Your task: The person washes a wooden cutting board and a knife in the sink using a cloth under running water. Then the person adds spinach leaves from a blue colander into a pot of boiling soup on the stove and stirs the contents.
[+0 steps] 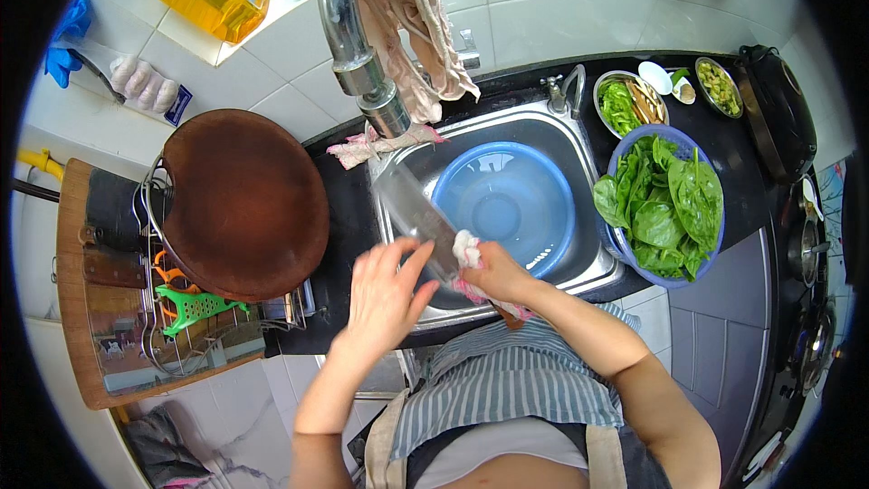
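My right hand [499, 274] grips a white-and-pink cloth [467, 249] against the lower end of a broad, blurred metal blade [417, 210], which looks like a cleaver. A brown handle end [510, 318] shows below the cloth. The blade slants up and left over the sink's left side. My left hand [390, 288] is beside the blade's lower part, fingers spread, holding nothing; whether a fingertip touches the blade I cannot tell. Behind my right hand, a blue plastic basin [502, 210] with water in it sits in the steel sink [597, 278].
A chrome faucet [356, 47] hangs over the sink's back left. Left stands a round wooden chopping board [248, 207] on a wire rack. On the right are a colander of leafy greens [655, 221], a bowl of sliced vegetables [631, 103] and a black appliance [777, 112].
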Available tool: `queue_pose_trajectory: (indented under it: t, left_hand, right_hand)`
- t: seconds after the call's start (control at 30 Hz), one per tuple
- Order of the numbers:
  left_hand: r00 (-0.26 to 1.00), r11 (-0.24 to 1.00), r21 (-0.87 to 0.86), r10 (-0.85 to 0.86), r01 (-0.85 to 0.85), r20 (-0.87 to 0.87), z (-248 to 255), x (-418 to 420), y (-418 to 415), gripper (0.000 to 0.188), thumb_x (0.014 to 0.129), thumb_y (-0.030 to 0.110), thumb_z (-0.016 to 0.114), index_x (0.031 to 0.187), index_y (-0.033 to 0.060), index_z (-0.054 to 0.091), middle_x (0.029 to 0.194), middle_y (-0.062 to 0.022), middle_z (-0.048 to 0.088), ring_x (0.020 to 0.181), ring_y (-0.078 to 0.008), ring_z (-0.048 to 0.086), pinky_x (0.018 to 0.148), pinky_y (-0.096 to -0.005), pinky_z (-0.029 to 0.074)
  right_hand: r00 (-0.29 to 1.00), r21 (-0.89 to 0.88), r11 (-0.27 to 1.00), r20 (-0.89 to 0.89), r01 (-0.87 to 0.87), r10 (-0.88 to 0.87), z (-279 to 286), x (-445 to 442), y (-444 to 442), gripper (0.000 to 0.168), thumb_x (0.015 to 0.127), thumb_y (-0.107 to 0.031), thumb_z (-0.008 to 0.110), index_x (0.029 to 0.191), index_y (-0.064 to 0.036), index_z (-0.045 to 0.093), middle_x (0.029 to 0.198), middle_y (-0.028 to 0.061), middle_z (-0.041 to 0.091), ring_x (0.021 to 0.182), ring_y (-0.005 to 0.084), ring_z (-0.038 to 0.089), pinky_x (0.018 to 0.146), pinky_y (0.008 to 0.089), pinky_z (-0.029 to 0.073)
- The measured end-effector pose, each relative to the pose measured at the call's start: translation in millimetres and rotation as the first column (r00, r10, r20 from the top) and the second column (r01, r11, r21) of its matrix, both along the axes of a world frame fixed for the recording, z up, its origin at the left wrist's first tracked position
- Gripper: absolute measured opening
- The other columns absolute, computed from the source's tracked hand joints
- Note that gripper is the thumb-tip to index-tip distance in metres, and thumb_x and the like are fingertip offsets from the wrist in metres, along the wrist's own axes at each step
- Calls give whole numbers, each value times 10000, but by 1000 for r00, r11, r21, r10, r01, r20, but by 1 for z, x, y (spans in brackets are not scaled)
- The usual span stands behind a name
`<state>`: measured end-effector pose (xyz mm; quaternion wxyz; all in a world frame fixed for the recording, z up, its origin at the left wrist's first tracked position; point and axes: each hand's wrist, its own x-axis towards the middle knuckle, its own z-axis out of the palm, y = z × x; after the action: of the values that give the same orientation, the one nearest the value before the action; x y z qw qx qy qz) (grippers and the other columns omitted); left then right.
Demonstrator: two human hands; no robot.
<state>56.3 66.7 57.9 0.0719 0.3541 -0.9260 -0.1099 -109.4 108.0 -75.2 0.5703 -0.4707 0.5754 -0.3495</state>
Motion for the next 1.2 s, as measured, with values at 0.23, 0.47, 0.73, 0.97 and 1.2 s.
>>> queue_pose_trajectory:
  t: [0.23, 0.47, 0.73, 0.97, 1.2]
  left_hand:
    - [868, 919, 295, -358, 262, 343, 1, -9, -47, 225, 652, 294, 694, 752, 102, 631, 607, -65, 606, 662, -230, 600, 875, -417, 324]
    - [977, 912, 405, -143, 69, 155, 10, 6, -61, 267, 671, 326, 700, 725, 69, 652, 603, -127, 590, 629, -304, 592, 560, -366, 441]
    - [989, 892, 432, 144, -136, 15, -8, 22, -46, 240, 678, 303, 705, 726, 75, 647, 570, -88, 578, 560, -229, 586, 542, -315, 425]
    - [905, 635, 773, 316, 20, -283, -29, 32, -43, 114, 698, 30, 687, 746, 26, 584, 697, -15, 621, 660, -68, 571, 616, -225, 446]
    - [783, 379, 901, 486, 211, -388, -18, 24, -42, 211, 685, -69, 667, 799, 52, 537, 867, -56, 613, 803, -86, 574, 750, -237, 466]
  right_hand:
    - [904, -41, 907, 63, -420, 422, 49, -7, 5, 283, 735, -197, 632, 926, 0, 562, 746, 115, 603, 664, 203, 559, 642, 335, 444]
    - [902, -97, 897, -74, -430, 425, 80, -71, 11, 321, 688, -223, 676, 907, -4, 591, 788, 113, 627, 719, 166, 572, 684, 308, 450]
    - [999, -129, 991, 19, -39, 42, 83, -79, 20, 252, 679, -105, 679, 875, 25, 589, 727, 49, 600, 664, 76, 524, 615, 246, 445]
    - [987, -284, 958, -142, 30, -73, 130, -74, 22, 249, 664, -73, 714, 869, 21, 607, 698, 99, 620, 624, 104, 554, 617, 279, 462]
    - [974, -354, 935, -211, 5, -85, 149, -84, 36, 235, 650, -58, 682, 862, 15, 610, 709, 106, 615, 621, 137, 568, 608, 272, 455]
